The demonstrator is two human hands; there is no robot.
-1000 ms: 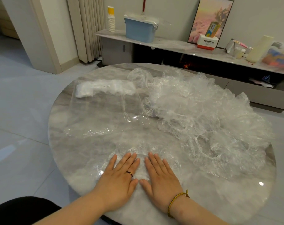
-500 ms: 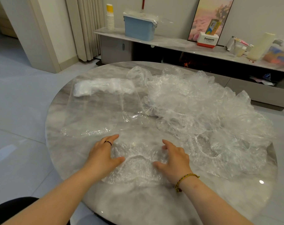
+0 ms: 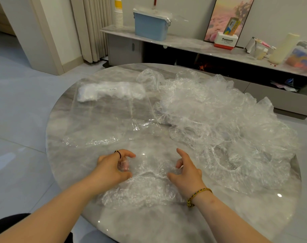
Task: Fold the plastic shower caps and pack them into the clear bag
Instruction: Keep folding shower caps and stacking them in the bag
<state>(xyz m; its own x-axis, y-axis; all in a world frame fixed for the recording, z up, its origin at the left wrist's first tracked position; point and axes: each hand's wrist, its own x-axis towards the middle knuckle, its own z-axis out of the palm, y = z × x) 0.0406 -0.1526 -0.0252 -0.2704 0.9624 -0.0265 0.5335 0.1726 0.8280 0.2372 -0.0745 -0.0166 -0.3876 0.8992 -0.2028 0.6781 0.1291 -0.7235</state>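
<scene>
**Both hands on one cap**

The clear bag [image 3: 110,120] lies flat on the far left of the table [image 3: 166,225], with a white bundle at its far end. My left hand [image 3: 114,167] curls its fingers into the shower cap [image 3: 149,183] in front of me. My right hand [image 3: 186,174] pinches its other edge, forefinger out. The loose cap pile [image 3: 228,128] spreads on the right.

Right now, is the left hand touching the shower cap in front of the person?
Touching. In the head view the left hand grips the shower cap, fingers curled into its crinkled plastic, with one fingertip visible through the film.
</scene>
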